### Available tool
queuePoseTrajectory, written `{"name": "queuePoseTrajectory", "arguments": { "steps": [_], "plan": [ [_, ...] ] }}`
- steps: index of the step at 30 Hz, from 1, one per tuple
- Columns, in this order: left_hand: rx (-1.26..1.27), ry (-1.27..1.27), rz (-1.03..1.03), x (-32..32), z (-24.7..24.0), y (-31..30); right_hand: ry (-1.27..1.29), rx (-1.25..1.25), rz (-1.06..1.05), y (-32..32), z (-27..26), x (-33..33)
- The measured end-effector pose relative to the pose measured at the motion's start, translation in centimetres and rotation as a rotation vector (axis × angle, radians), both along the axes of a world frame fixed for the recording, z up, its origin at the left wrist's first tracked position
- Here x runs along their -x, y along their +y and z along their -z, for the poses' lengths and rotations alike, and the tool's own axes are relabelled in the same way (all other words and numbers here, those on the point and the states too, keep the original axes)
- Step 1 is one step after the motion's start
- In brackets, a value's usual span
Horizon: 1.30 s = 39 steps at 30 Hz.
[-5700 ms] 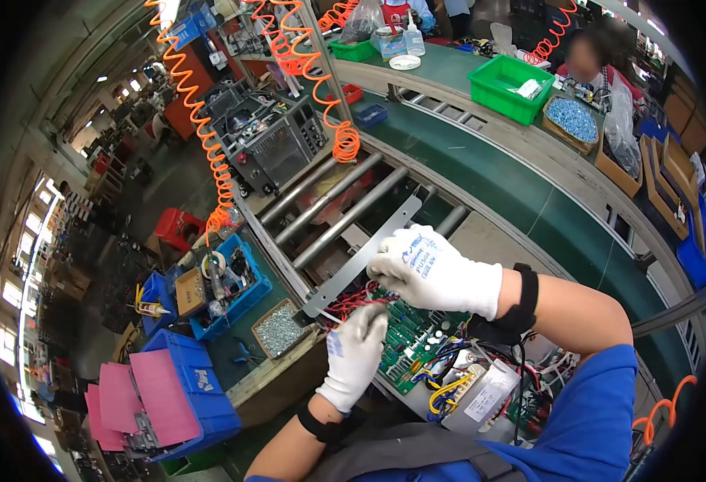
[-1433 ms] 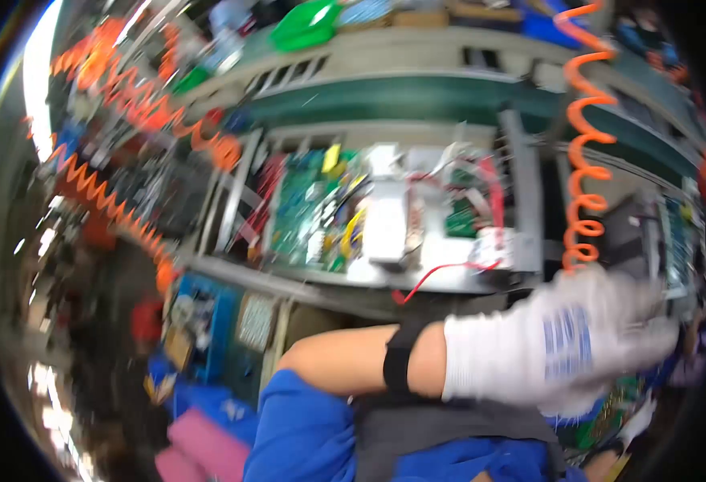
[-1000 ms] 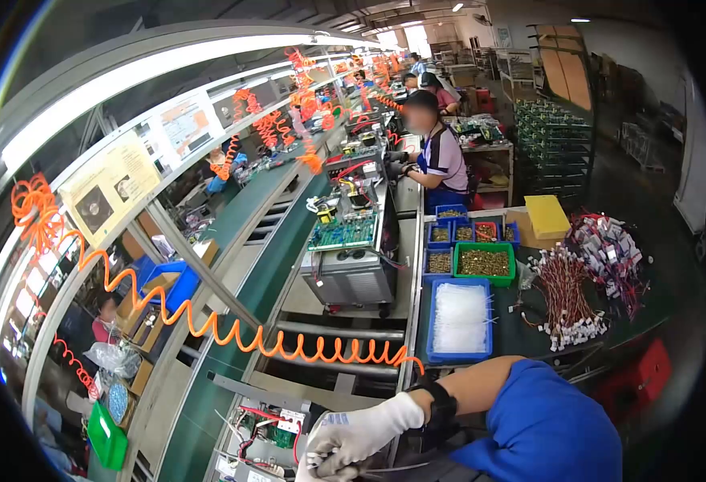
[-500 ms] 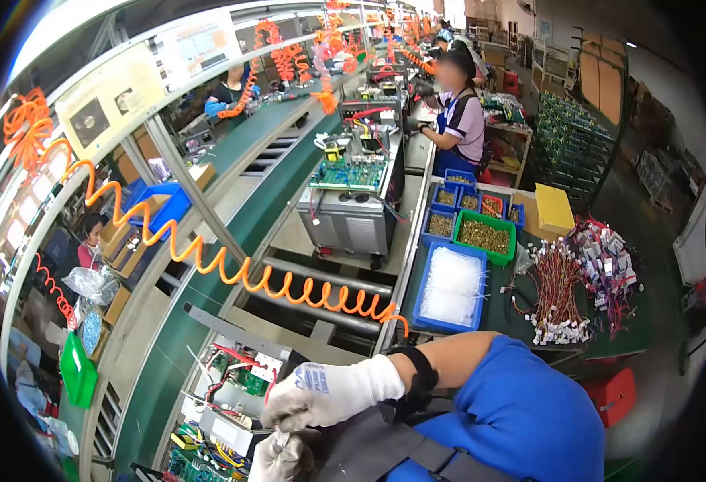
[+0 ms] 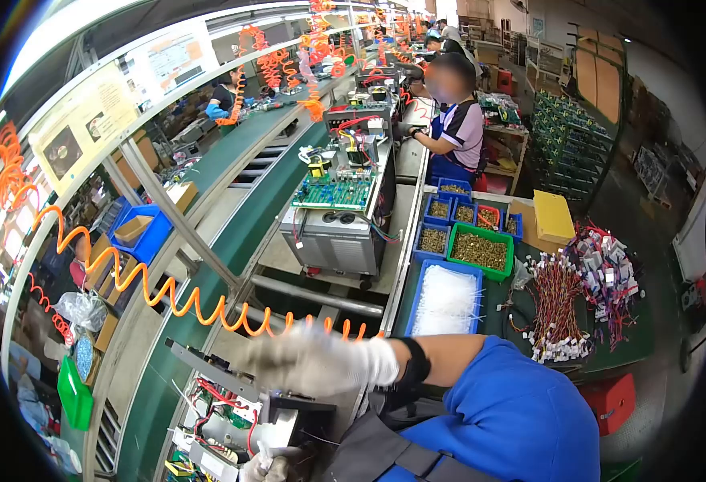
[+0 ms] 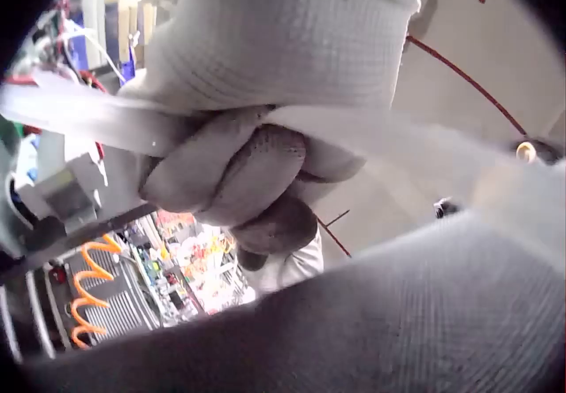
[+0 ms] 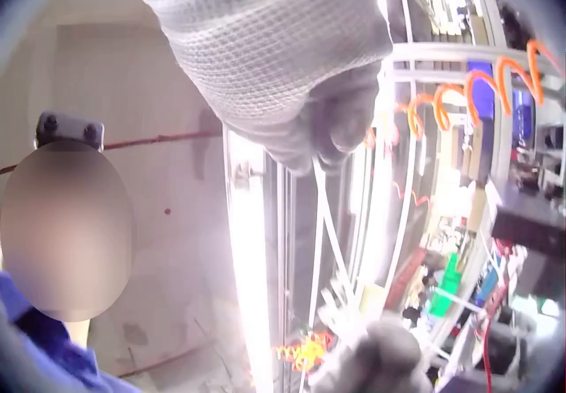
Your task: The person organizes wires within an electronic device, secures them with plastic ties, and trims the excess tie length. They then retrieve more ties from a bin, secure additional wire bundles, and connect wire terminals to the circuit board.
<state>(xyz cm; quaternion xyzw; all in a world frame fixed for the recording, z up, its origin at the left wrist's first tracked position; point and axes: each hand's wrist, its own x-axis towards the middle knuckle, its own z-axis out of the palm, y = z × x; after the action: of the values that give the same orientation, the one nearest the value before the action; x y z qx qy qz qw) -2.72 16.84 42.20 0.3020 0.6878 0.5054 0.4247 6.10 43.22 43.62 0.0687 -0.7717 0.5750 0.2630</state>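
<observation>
In the head view my right hand, white-gloved and blurred, is raised above the metal bracket of an open unit with circuitry. The right wrist view shows this hand pinching thin white strips that run down towards my other hand. My left hand is low at the unit's near edge, partly cut off by the frame. Seen from the left wrist, its fingers are curled round a translucent white strip. Red wires lie in the unit.
An orange coiled hose hangs across the line. Beyond the rollers stands another unit. At right are a blue tray of white strips, a green bin of brass-coloured parts and bundled wires. A person stands beyond.
My right hand has risen away from my left hand, which it was against half a second ago. Earlier the view swung from the circuit board to the trays at right.
</observation>
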Motion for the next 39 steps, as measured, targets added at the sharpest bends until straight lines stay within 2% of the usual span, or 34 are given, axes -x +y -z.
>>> {"name": "queuePoseTrajectory", "arguments": {
  "steps": [1,2,4,5,6,7,9,10,11,12,13,14,15,16,17,18,19,21,22,23,24,25,27,28,29,30,31,33,34,35,36,37,39],
  "plan": [
    [0.011,0.115,0.003,0.2,-0.4,-0.1,0.110,0.059,0.181,1.1,-0.4,-0.1],
    [0.137,0.310,0.098,0.7,-1.0,0.0,0.109,0.053,0.180,0.5,-0.4,0.4],
    [0.196,0.338,0.150,0.5,-1.5,1.0,0.348,0.644,-0.105,-2.5,0.0,2.2],
    [0.262,0.374,0.204,0.5,-1.5,1.0,0.248,0.499,-0.243,-5.0,1.1,2.8],
    [0.202,0.597,0.362,1.0,-0.3,1.4,0.154,0.325,-0.378,-7.4,2.1,3.5],
    [0.202,0.597,0.361,1.2,0.3,0.8,0.081,0.143,-0.503,-9.8,3.2,4.1],
    [0.209,0.483,0.316,1.7,1.8,-1.6,0.482,-0.145,-0.250,-11.4,3.1,4.9],
    [0.212,0.425,0.290,1.9,2.4,-2.9,0.344,-0.073,-0.251,-11.3,3.4,5.7],
    [0.213,0.364,0.266,1.1,0.7,-2.7,0.201,-0.003,-0.247,-10.8,3.6,6.3],
    [-0.256,0.582,0.153,-0.9,-1.5,-3.7,0.224,-0.073,-0.203,-10.8,3.5,6.7],
    [-0.354,0.641,-0.145,-1.3,-1.1,-5.1,0.090,-0.093,-0.249,-10.9,2.3,6.0],
    [-0.335,0.280,-0.476,-1.7,-1.3,-7.2,0.103,-0.129,-0.262,-12.0,2.4,5.7],
    [-0.390,0.512,-0.608,-1.6,-0.7,-7.9,0.118,-0.161,-0.277,-13.3,2.5,5.4],
    [-0.321,0.913,-0.543,-1.7,-1.8,-8.3,0.087,-0.236,-0.267,-14.7,1.4,4.9],
    [-0.238,1.311,-0.462,-1.7,-2.6,-9.1,0.193,-0.087,-0.361,-16.7,2.2,5.6],
    [-0.087,0.946,-0.500,-2.3,-1.7,-11.2,0.173,-0.074,-0.372,-18.2,2.3,5.6],
    [-0.112,1.074,-0.477,-2.7,-2.2,-11.6,0.155,-0.061,-0.386,-19.7,2.3,5.5],
    [0.015,0.736,-0.476,-1.9,0.6,-15.4,0.285,-0.171,-0.309,-22.2,2.7,5.6],
    [-0.036,0.743,-0.440,-2.2,0.6,-16.6,0.217,-0.139,-0.325,-23.0,2.7,5.1],
    [-0.075,0.753,-0.424,-2.6,0.3,-17.5,-0.032,-0.092,-0.453,-23.2,2.7,4.9],
    [-0.058,0.641,-0.411,-2.9,-0.3,-18.7,-0.127,-0.154,-0.478,-21.3,1.6,4.2],
    [-0.038,0.522,-0.418,-3.0,-0.7,-20.3,-0.003,-0.275,-0.332,-17.4,-0.7,2.6],
    [0.070,0.420,-0.677,-3.4,-0.1,-24.0,0.190,-0.384,0.194,-10.6,-4.9,1.6],
    [-0.109,0.466,-0.925,-3.7,0.0,-25.0,0.296,-0.390,0.495,-6.0,-7.4,1.1],
    [-0.131,0.600,-1.036,-3.7,1.9,-27.7,0.393,-0.456,0.629,-1.4,-9.3,0.9],
    [-0.173,0.597,-1.242,-4.2,1.4,-28.5,0.424,-0.515,0.625,1.0,-10.7,1.6],
    [-0.235,0.590,-1.443,-4.1,1.2,-29.0,0.375,-0.542,0.504,1.3,-11.3,3.3],
    [-0.174,0.534,-1.650,-3.7,3.0,-32.7,0.016,-0.412,0.124,-4.0,-13.5,7.1],
    [-0.168,0.637,-1.598,-3.6,4.7,-34.3,-0.254,-0.524,-0.003,-5.9,-13.9,8.9],
    [-0.169,0.646,-1.606,-3.8,4.7,-33.8,-0.426,-0.547,-0.158,-4.4,-12.9,11.5],
    [-0.152,0.581,-1.613,-3.6,4.6,-32.7,-0.487,-0.480,-0.246,-3.1,-11.4,14.0],
    [-0.209,0.578,-1.586,-3.3,5.7,-32.2,-0.541,-0.587,-0.222,-1.4,-10.1,16.5],
    [-0.323,0.568,-1.529,-2.7,7.7,-31.1,-0.617,-0.434,-0.236,1.5,-7.4,19.5]
  ]
}}
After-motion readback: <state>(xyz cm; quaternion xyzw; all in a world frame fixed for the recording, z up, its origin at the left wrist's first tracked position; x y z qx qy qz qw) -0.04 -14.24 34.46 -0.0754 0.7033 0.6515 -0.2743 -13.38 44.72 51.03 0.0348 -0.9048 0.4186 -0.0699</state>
